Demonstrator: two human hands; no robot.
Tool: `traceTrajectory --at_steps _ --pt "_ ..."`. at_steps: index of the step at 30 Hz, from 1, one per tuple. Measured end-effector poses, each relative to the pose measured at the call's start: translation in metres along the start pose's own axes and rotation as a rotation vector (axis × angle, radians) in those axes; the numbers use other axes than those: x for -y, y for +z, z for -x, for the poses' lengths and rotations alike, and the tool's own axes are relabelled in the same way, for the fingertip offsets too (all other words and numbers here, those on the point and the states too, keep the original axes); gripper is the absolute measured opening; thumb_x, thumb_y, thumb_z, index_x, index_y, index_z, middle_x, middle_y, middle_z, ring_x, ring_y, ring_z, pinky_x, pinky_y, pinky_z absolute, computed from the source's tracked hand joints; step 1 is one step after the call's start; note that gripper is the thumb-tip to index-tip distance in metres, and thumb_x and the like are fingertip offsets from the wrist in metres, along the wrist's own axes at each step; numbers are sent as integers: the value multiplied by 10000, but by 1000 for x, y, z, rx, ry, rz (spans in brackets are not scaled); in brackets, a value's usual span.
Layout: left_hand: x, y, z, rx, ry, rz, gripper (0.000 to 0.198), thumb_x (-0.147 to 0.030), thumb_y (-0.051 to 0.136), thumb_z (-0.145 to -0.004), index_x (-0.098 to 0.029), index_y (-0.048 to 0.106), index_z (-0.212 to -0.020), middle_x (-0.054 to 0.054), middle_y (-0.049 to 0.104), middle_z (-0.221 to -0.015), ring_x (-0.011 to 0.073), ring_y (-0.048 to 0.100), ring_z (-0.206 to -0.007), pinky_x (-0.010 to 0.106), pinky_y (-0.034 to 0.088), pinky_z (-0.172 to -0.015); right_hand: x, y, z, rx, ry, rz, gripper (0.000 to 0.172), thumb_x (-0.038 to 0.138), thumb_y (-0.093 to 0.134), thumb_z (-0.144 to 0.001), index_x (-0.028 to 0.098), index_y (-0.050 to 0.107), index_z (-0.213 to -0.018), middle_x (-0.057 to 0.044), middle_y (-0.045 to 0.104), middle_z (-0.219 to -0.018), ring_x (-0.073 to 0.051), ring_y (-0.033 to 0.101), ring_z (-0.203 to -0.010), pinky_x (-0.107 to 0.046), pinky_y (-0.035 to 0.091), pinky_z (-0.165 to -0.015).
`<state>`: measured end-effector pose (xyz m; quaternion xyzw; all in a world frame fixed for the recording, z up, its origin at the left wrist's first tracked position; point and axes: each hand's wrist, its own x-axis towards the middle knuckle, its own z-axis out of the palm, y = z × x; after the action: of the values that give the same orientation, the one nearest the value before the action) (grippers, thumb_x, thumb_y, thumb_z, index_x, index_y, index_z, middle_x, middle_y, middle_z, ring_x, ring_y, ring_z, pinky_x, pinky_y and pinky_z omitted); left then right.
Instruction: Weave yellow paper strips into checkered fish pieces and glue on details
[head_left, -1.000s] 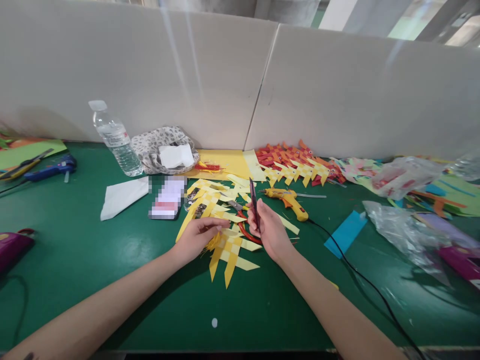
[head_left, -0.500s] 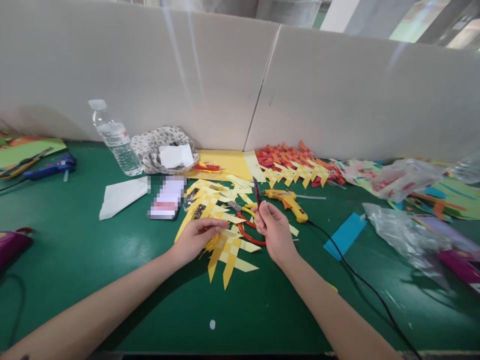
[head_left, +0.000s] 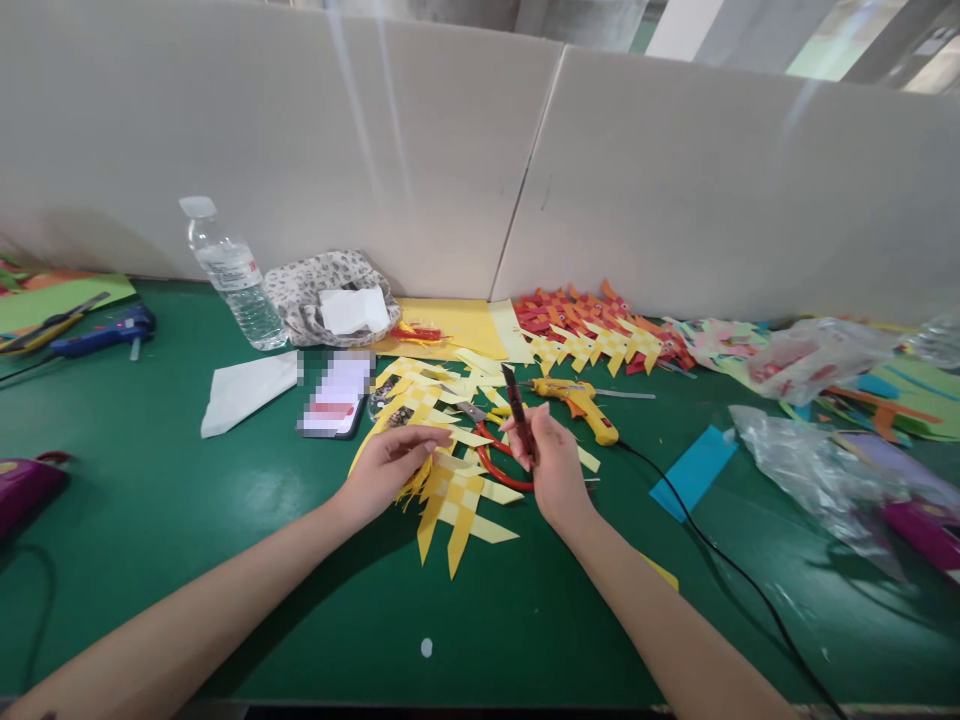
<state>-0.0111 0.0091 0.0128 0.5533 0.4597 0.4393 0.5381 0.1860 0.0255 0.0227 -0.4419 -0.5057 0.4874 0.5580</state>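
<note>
My right hand is closed around a slim dark red utility knife, its dark tip pointing up and away. My left hand is closed, thumb near the outstretched fingers, on a tassel of yellow strands that hangs under it. Close beside it lie woven yellow paper fish with pointed strip ends. Between my hands, red-handled scissors rest partly on the paper pieces. Just beyond my right hand sits a yellow glue gun with a glue stick in its back.
At the back stand a water bottle and a patterned cloth pouch. A phone and white paper lie left. Red and orange woven pieces, a blue strip, plastic bags and a black cord lie right.
The knife has tilted in my right hand and sits lower, with more of its body showing. My left hand has shifted slightly left, and the tassel strands have moved with it.
</note>
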Motion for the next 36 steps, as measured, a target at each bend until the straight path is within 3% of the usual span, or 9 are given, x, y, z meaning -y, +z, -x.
traceTrajectory --at_steps 3,9,15,23,36 --pt "-2 -1 1 -21 -15 51 274 -370 603 -779 -185 690 -962 66 688 -1072 197 626 -985 303 485 -890 0 1 1 31 25 67 582 666 372 -823 191 658 -648 14 425 -479 -93 356 -452 -248 249 -442" --pt "-1 0 2 -4 28 8 289 -314 632 -769 -169 661 -1017 73 685 -1056 172 625 -934 294 512 -835 1 1 1 89 -67 267 449 580 494 -810 195 598 -604 14 443 -541 -112 393 -526 -261 297 -514" --pt "2 0 2 22 68 -42 297 -301 628 -778 -186 643 -1051 67 672 -1085 157 634 -881 298 534 -795 7 -4 4 164 -242 624 386 462 476 -858 194 468 -581 28 410 -524 -105 360 -497 -262 255 -492" --pt "1 0 2 33 85 -93 298 -288 624 -779 -217 633 -1068 50 631 -1181 146 637 -856 280 538 -760 5 -10 1 171 -289 865 432 484 397 -884 202 356 -559 42 352 -473 -99 342 -449 -260 221 -480" --pt "3 1 3 41 73 -158 359 -273 623 -775 -213 616 -1129 64 666 -1047 72 542 -602 202 472 -548 4 -6 2 222 -286 1123 473 562 435 -835 196 472 -539 30 412 -430 -104 383 -424 -243 229 -468"
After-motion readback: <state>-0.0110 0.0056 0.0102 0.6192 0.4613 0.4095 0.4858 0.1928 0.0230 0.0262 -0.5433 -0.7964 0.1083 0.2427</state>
